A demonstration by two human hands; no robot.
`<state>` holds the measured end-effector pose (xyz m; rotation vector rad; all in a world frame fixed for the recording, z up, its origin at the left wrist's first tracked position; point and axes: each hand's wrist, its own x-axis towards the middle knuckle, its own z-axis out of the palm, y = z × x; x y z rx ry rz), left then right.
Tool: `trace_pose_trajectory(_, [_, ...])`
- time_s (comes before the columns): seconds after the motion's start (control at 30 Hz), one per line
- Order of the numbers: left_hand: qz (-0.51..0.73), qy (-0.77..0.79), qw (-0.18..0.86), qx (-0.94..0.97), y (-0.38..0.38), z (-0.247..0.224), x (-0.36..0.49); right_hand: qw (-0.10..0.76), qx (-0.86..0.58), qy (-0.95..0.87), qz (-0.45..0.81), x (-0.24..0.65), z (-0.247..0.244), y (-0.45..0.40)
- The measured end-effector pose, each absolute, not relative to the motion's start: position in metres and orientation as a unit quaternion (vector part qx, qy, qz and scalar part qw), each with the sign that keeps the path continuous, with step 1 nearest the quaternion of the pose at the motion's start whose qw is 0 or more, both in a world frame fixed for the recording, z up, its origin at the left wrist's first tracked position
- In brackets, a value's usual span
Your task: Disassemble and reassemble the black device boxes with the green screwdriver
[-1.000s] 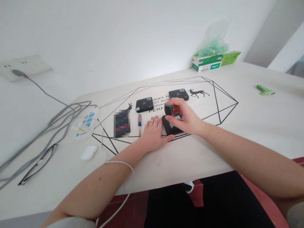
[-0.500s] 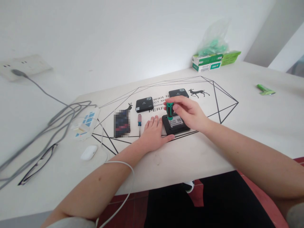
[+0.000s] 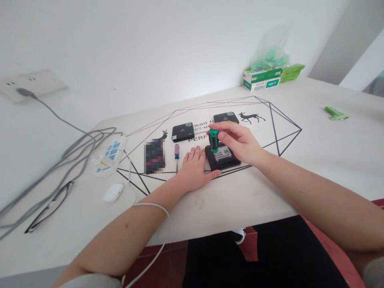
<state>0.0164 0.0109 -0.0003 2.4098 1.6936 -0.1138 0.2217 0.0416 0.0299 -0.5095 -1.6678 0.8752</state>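
Observation:
My right hand [image 3: 237, 140] grips a green and black screwdriver [image 3: 213, 141], which stands upright on the left part of a black box [image 3: 223, 162] with a white label. The screwdriver's tip is hidden from view. My left hand [image 3: 195, 170] lies flat on the table with its fingers spread, its thumb along the near left edge of that box. Left of this hand lies a second screwdriver [image 3: 177, 152] with a pinkish and blue handle. Two more black boxes lie farther back, one at the centre [image 3: 183, 132] and one partly behind my right hand [image 3: 226, 117].
On the white table [image 3: 225, 208] at the left are grey cables [image 3: 81, 150], eyeglasses [image 3: 49, 208], a white case [image 3: 113, 192] and a clear plastic organizer [image 3: 112, 154]. Green-and-white boxes [image 3: 262, 76] with a plastic bag stand at the back right. A white cable crosses my left forearm.
My right hand's fingers have shifted slightly on the green screwdriver, leaving more of its handle visible. Both arms and the box are otherwise nearly where they were.

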Motion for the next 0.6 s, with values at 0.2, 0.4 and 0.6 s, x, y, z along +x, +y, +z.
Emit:
trace_pose_trajectory(0.2, [-0.041, 0.576, 0.1, 0.811, 0.012, -0.001, 0.016, 0.582, -0.204, -0.713, 0.333, 0.219, 0.023, 0.044])
trace_pose_trajectory(0.4, [-0.043, 0.57, 0.097, 0.815, 0.012, 0.0, 0.016, 0.548, -0.156, -0.681, 0.46, 0.218, 0.027, 0.041])
trace_pose_trajectory(0.6, [-0.041, 0.572, 0.098, 0.814, 0.012, -0.001, 0.016, 0.572, -0.175, -0.703, 0.384, 0.215, 0.018, 0.047])
